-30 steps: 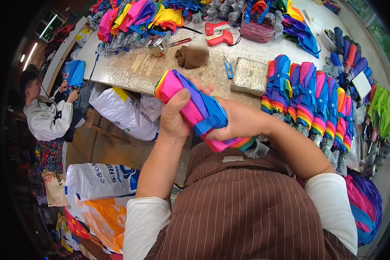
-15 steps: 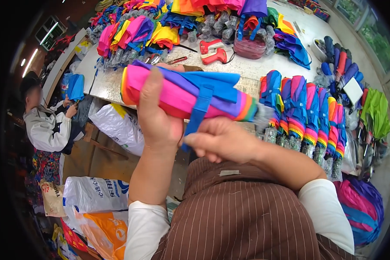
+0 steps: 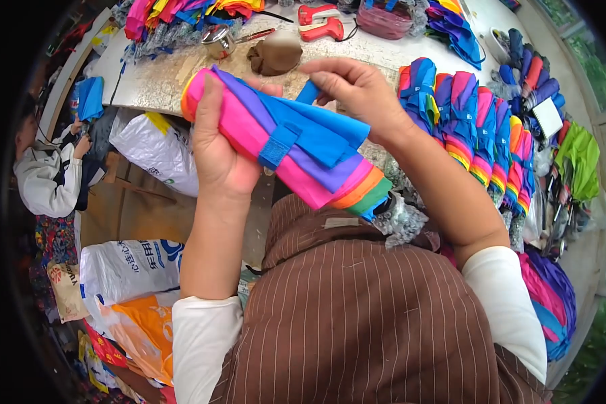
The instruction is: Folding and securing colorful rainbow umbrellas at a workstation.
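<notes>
Loosely, a blue flap of cloth juts out from the folded rainbow umbrella [image 3: 239, 131], which lies slantwise across the middle of the frame, above the brown striped apron [image 3: 377, 303]. That flap could end up creased or sticking out if the blue strap [image 3: 279, 145] were drawn tight with the folds uneven. Should the left hand [image 3: 221, 151] ease its hold, the roll might twist or loosen, since the other hand bears only on a strip of cloth. A hard sideways pull could also drag the strap askew, and the crumpled clear wrap [image 3: 400, 219] at the lower right end could catch on the apron, being so near it.

As for pose, the left hand is wrapped around the upper left part of the umbrella, thumb laid along the pink side and fingers behind, with some fingertips showing past the far edge. Its forearm stands nearly upright left of centre. The right hand [image 3: 367, 101] is above the umbrella, apparently pinching a blue strip [image 3: 308, 92] between thumb and bent fingers; whether this belongs to the strap, I cannot tell. Its forearm slants from the lower right, elbow bent, in front of the row of folded umbrellas [image 3: 478, 128] hanging at the tabletop [image 3: 148, 84] edge.
</notes>
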Tool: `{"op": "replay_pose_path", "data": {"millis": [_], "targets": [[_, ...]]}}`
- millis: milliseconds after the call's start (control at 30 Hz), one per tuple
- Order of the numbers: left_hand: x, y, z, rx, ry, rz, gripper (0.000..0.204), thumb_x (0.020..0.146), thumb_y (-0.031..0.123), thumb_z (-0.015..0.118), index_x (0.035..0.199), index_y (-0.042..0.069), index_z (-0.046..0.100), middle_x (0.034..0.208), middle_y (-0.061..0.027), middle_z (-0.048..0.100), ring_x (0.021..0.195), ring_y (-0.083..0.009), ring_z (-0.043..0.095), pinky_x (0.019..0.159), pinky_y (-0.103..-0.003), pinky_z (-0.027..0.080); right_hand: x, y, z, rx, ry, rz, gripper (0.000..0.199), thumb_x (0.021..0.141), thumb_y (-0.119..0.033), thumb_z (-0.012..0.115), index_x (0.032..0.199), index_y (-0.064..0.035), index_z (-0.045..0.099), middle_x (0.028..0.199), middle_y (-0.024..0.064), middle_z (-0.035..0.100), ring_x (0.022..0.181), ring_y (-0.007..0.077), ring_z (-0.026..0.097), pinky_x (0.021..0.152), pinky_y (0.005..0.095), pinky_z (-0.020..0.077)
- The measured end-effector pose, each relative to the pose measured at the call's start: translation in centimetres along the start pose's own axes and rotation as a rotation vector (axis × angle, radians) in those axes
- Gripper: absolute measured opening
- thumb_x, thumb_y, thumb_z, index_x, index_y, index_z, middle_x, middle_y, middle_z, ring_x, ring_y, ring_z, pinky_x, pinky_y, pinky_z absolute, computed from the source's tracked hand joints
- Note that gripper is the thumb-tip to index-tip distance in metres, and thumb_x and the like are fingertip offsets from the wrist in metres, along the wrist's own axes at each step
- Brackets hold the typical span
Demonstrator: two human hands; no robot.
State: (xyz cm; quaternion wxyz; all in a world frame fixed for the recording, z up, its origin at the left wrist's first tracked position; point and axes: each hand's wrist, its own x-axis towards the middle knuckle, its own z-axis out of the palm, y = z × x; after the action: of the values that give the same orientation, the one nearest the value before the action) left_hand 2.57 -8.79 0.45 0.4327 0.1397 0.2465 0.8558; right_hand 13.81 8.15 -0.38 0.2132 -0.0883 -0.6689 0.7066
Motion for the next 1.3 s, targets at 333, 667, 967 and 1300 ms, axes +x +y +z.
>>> {"op": "replay_pose_path", "data": {"millis": [333, 667, 967, 1300], "targets": [[1.6, -2.9, -2.1, 0.220, 0.320, 0.281, 0.017, 0.084, 0.014, 0.074, 0.095, 0.008, 0.062, 0.084, -0.0015, 0.065, 0.081, -0.0142, 0.065, 0.075, -0.030, 0.053, -3.4, 0.9, 3.8, -0.887, 0.085, -0.651, 0.027, 0.076, -0.006, 0.072, 0.103, -0.0060, 0.068, 0.078, 0.0050, 0.067, 0.067, 0.0139, 0.063, 0.061, 0.0278, 0.0495], [1.3, -2.4, -1.9, 0.063, 0.313, 0.292, 0.018, 0.086, 0.016, 0.073, 0.100, 0.012, 0.064, 0.094, 0.0006, 0.066, 0.087, -0.0123, 0.063, 0.081, -0.032, 0.052, -9.3, 2.3, 7.3, -1.219, -0.386, -0.501, 0.030, 0.082, -0.035, 0.070, 0.066, -0.0130, 0.059, 0.056, 0.0026, 0.055, 0.046, 0.0228, 0.054, 0.046, 0.0398, 0.0442], [0.6, 0.7, 3.5, 0.243, -0.248, 0.179, 0.029, 0.091, 0.024, 0.059, 0.111, 0.003, 0.053, 0.098, -0.0103, 0.060, 0.088, -0.0247, 0.064, 0.081, -0.037, 0.052, -2.9, -4.8, 2.5, -0.069, -0.663, 0.310, 0.061, 0.072, -0.046, 0.081, 0.112, -0.0049, 0.060, 0.101, 0.0053, 0.062, 0.090, 0.0110, 0.058, 0.080, 0.0288, 0.0477], [10.2, -2.9, 1.5, 0.380, -0.008, -0.031, 0.043, 0.097, 0.032, 0.055, 0.127, 0.004, 0.044, 0.116, -0.0136, 0.059, 0.104, -0.0250, 0.059, 0.091, -0.038, 0.047, -5.2, -4.4, -6.9, -0.636, 0.344, 0.151, 0.071, 0.081, -0.038, 0.069, 0.132, 0.0014, 0.039, 0.106, 0.0156, 0.061, 0.093, 0.0226, 0.062, 0.085, 0.0347, 0.0490]]}}
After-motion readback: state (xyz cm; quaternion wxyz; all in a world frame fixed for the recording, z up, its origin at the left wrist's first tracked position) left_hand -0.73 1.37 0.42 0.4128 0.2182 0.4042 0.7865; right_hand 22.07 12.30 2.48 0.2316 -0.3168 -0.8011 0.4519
